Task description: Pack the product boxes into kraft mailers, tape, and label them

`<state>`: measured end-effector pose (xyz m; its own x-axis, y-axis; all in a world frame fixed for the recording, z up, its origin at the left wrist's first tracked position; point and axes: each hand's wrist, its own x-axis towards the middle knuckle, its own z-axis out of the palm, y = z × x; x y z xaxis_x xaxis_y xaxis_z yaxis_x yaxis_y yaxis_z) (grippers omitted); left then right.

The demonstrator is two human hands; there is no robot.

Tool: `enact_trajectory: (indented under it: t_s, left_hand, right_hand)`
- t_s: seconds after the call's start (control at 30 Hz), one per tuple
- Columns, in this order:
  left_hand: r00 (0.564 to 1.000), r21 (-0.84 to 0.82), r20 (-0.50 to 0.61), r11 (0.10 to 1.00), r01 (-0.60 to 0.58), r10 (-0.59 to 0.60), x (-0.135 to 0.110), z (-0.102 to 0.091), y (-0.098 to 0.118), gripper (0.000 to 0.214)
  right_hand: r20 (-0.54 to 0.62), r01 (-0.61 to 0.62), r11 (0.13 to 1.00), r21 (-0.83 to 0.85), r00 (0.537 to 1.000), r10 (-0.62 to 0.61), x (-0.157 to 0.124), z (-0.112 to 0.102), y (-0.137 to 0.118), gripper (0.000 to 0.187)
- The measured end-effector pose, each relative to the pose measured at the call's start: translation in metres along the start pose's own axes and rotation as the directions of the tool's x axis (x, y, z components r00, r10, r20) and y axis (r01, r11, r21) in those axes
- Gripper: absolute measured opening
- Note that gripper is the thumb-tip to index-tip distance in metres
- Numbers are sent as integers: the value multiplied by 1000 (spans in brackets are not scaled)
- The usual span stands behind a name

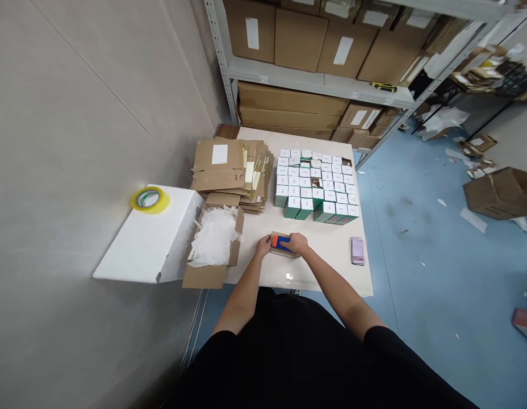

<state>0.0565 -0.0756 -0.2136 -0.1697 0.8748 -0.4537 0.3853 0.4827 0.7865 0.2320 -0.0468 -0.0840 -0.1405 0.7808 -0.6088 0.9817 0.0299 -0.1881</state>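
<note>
A small brown cardboard box (pixel 283 251) lies on the white table (pixel 331 267) near its front edge. On top of it rests a blue and orange tape dispenser (pixel 280 242). My right hand (pixel 298 242) is closed round the dispenser's right end. My left hand (pixel 263 246) presses against the box's left side, fingers curled on it. Behind them stands a block of several small white and green boxes (pixel 317 184).
A stack of flat cardboard blanks (pixel 229 170) lies at the table's back left. An open carton of white paper filler (pixel 213 241) sits at the left, beside a white foam box (pixel 150 238) bearing a yellow tape roll (pixel 150 199). Shelving with cartons (pixel 314 62) stands behind.
</note>
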Motion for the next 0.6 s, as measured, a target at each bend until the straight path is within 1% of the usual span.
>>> enact_trajectory:
  t_s: [0.13,0.23,0.33,0.4,0.5,0.6]
  left_hand:
    - [996,-48,92,999,18,-14,-8,28,7,34]
    - [990,-82,137,996,36,-24,-11,41,13,36]
    - [989,-51,144,998,30,-23,-13,51,17,37]
    - [991,-11,133,1000,6,-5,-16,55,18,38]
    - [991,24,128,999,-34,30,-21,57,18,38]
    - [989,29,141,998,-50,45,-23,56,17,39]
  right_hand:
    - [23,-40,999,-6,999,40,-3,1,26,66]
    - [34,-62,998,10,998,62,-5,1,43,66]
    - [48,-71,997,24,996,70,-8,-1,58,67]
    - [54,-83,996,30,995,82,-12,-3,71,67]
    - [59,-131,991,38,990,129,-23,-5,105,64]
    - [70,-175,983,56,983,171,-40,-8,149,60]
